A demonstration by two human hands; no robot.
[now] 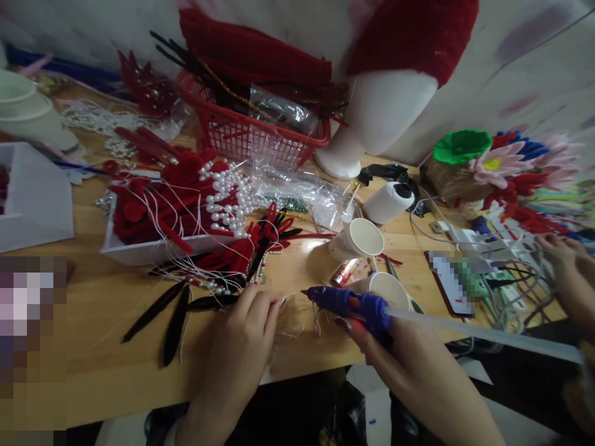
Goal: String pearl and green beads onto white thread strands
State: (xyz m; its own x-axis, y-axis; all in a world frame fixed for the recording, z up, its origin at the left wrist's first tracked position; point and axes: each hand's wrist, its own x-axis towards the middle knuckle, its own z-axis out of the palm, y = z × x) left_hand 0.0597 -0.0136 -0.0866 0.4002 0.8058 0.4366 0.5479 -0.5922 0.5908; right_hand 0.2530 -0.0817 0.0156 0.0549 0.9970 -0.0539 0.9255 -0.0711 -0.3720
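Note:
My right hand [395, 353] is wrapped round a blue hot glue gun [344, 301], whose dark nozzle points left. A long translucent glue stick [483, 334] sticks out of its back end. Just left of the nozzle, my left hand [248, 328] is closed in a pinch on a thin pale thread [292, 294]. The thread reaches to the nozzle tip; whether they touch I cannot tell. Black fuzzy leaf shapes [175, 328] lie left of my left hand. Behind it are red fuzzy loops [227, 257] and strings of white pearl beads [227, 195].
Two paper cups [367, 238] and a spool of white thread [389, 202] stand beyond the glue gun. A white box [139, 253] of red pieces, a red basket [260, 139] and a white mannequin head [381, 118] are behind. A phone [449, 285], cables and another person's hand [564, 266] are right.

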